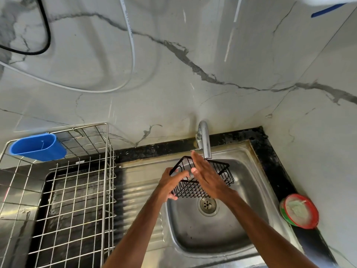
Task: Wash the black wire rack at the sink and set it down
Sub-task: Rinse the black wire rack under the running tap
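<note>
The black wire rack (pixel 222 172) is a small basket held tilted over the steel sink (pixel 251 190), just under the chrome tap (pixel 205 141). My left hand (pixel 172 183) grips its left rim, fingers curled round the wire. My right hand (pixel 207 176) lies across the front of the rack with fingers straight and together, pointing up toward the spout. Part of the rack is hidden behind that hand. I cannot tell whether water runs.
A silver wire dish drainer (pixel 77 190) stands left of the sink, with a blue plastic cup (pixel 38 147) hung on its back corner. A red-rimmed round tub (pixel 299 210) sits on the black counter at right. The sink drain (pixel 207 205) is open below the rack.
</note>
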`<action>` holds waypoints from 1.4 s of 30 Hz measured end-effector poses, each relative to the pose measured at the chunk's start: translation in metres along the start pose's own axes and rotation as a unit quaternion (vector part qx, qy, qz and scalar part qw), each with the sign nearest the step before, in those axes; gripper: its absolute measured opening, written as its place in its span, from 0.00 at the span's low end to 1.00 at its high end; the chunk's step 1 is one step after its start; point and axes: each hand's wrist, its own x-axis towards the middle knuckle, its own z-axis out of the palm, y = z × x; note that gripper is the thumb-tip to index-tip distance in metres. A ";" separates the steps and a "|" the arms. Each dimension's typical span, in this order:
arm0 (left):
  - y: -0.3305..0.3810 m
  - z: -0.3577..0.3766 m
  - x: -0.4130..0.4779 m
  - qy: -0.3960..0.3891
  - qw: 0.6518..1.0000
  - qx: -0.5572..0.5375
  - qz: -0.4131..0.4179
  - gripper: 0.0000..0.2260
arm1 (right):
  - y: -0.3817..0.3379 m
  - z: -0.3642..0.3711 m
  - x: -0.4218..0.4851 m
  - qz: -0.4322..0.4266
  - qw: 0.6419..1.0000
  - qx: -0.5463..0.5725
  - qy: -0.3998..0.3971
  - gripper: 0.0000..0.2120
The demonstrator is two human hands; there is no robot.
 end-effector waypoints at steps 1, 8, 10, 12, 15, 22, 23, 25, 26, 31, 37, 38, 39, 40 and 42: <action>-0.002 -0.001 0.000 -0.001 1.000 -0.004 0.000 0.36 | 0.010 -0.002 0.000 0.045 0.999 0.011 -0.005 0.31; -0.005 0.000 -0.001 -0.012 0.997 -0.054 -0.052 0.45 | -0.014 0.012 -0.003 0.059 0.995 -0.037 -0.075 0.45; -0.005 -0.001 -0.002 -0.021 0.994 -0.080 -0.073 0.47 | -0.025 0.018 -0.011 -0.012 0.996 -0.044 -0.079 0.36; -0.004 -0.004 -0.003 -0.027 0.993 -0.080 -0.081 0.43 | -0.022 0.012 -0.013 -0.054 0.994 -0.074 -0.054 0.28; -0.003 -0.007 -0.004 -0.034 0.995 -0.056 -0.075 0.32 | 0.004 0.002 -0.009 -0.020 0.995 -0.095 -0.031 0.33; -0.003 -0.009 -0.003 -0.026 0.997 -0.028 -0.073 0.32 | 0.038 -0.014 0.003 0.175 0.979 -0.070 -0.081 0.37; -0.003 -0.007 -0.003 -0.026 0.997 -0.028 -0.072 0.32 | 0.024 -0.008 0.006 0.163 0.983 -0.056 -0.065 0.37; -0.004 -0.006 -0.003 -0.020 0.997 -0.027 -0.067 0.33 | -0.011 0.006 0.006 0.072 0.994 -0.057 -0.066 0.36; -0.004 -0.005 -0.003 -0.018 0.997 -0.034 -0.068 0.33 | -0.027 0.010 0.002 0.022 0.995 -0.059 -0.079 0.36; -0.006 -0.013 -0.007 -0.024 0.993 -0.071 -0.095 0.40 | -0.021 0.000 0.013 -0.030 0.994 -0.066 -0.081 0.29; -0.006 -0.023 -0.012 -0.042 0.994 -0.052 -0.083 0.26 | 0.068 -0.031 0.013 0.201 0.974 -0.043 -0.097 0.55; -0.005 -0.023 -0.013 -0.043 0.995 -0.045 -0.080 0.24 | 0.079 -0.027 0.014 0.220 0.968 -0.044 -0.110 0.61; -0.005 -0.023 -0.012 -0.043 0.995 -0.043 -0.077 0.25 | 0.081 -0.021 0.015 0.237 0.964 -0.038 -0.111 0.62; -0.005 -0.023 -0.010 -0.040 0.996 -0.043 -0.073 0.27 | 0.071 -0.017 0.015 0.247 0.963 -0.026 -0.103 0.59; -0.004 -0.022 -0.008 -0.038 0.997 -0.035 -0.062 0.29 | 0.041 -0.008 0.012 0.211 0.974 -0.021 -0.080 0.52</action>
